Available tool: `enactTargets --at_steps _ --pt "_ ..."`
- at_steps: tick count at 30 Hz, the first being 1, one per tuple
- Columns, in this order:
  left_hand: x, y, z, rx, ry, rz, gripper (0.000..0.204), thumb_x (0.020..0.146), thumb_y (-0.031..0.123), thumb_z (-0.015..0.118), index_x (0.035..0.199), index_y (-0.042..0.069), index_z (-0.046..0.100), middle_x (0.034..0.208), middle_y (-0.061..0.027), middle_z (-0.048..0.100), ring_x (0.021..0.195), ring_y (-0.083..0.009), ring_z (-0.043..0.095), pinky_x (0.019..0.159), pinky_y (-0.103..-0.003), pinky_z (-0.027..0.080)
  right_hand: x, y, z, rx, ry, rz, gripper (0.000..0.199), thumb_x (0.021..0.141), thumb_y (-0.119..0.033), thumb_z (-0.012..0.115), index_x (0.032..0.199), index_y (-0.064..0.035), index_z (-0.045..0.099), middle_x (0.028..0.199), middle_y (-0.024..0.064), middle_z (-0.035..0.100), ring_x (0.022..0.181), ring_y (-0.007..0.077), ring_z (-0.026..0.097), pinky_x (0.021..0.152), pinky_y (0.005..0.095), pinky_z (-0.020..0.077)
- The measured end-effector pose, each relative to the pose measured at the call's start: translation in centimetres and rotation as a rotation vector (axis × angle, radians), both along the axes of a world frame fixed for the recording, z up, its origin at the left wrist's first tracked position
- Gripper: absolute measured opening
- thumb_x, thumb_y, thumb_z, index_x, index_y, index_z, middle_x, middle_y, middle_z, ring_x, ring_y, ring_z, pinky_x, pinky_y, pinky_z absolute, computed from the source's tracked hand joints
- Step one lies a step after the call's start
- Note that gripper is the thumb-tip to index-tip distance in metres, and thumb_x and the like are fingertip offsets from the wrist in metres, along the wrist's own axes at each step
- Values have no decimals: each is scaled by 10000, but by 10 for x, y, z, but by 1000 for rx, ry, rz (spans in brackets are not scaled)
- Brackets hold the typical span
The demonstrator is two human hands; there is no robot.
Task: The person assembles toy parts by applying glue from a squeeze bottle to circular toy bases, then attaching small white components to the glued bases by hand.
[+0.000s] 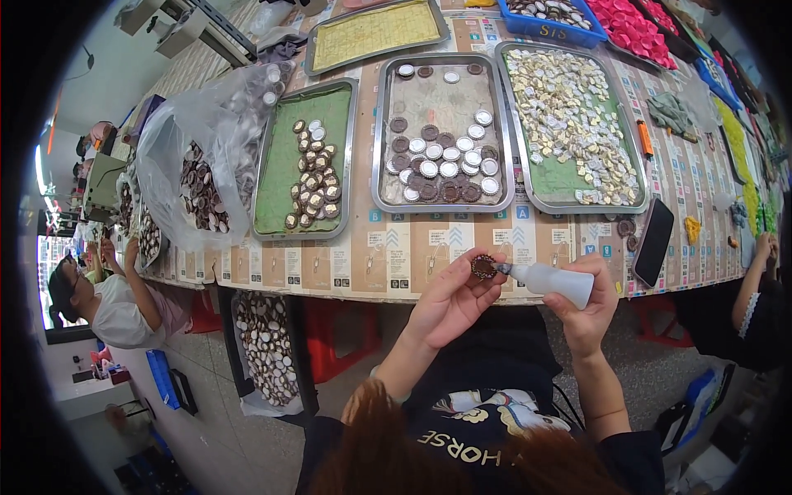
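Observation:
Just past the table's near edge, my left hand (445,304) pinches a small dark brown round piece with a scalloped rim (483,266), its hollow face turned up. My right hand (591,318) is wrapped round a white squeeze bottle (557,285). The bottle lies tilted, its narrow nozzle reaching the brown piece; whether it touches cannot be made out. Straight ahead, a metal tray (437,92) holds similar brown round pieces, many with white discs. On the right, a second tray (554,188) is strewn with small silver and gold pieces.
A green-lined tray (271,194) with brown-and-gold pieces and a plastic bag (169,157) of round pieces lie left. A yellow-lined tray (375,37) sits behind. A phone (654,242) and orange cutter (644,139) lie right. Co-workers sit at both sides; red stools (334,334) stand below.

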State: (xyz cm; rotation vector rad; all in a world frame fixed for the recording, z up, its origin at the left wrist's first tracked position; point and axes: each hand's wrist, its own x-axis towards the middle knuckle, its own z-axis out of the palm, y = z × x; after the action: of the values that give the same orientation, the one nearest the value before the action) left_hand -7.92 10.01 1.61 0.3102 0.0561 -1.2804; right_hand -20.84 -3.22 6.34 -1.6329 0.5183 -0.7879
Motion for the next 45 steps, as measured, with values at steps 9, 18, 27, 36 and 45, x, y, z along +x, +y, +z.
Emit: enactTargets --at_steps 9,18,27,36,45 --pt "0 3 0 131 -93 111 262 847 132 501 1093 61 447 1113 -115 488 974 -215 516 868 -319 427 -1 -4 4 85 -30 33 325 636 -73 722 869 -26 500 796 24 492 721 92 477 649 212 390" --pt "5 2 18 310 -572 252 288 813 2 492 1096 6 439 1104 -105 495 1016 -195 494 890 -302 389 26 -24 -48 52 202 63 393 676 -47 648 1020 -12 460 933 62 544 861 149 533 720 254 429" --pt "13 10 -1 -234 -151 227 382 788 -31 492 1141 114 466 1226 -74 434 1147 -276 407 968 -392 325 45 -18 -47 -507 236 71 351 700 -75 626 1020 10 510 944 162 557 881 274 546 803 326 417" --pt "-3 7 -25 -442 364 90 376 820 92 511 1179 182 442 1205 -30 444 1045 -210 485 917 -374 362 59 -143 -76 -622 486 -194 199 747 -127 577 904 -5 587 833 147 585 799 296 542 721 348 427" --pt "-12 1 -32 -182 142 51 364 827 61 481 1181 119 424 1213 -129 418 1061 -246 473 919 -376 376 85 -144 -79 -696 613 -212 130 732 -88 577 836 -10 581 785 140 576 747 282 552 676 356 435"
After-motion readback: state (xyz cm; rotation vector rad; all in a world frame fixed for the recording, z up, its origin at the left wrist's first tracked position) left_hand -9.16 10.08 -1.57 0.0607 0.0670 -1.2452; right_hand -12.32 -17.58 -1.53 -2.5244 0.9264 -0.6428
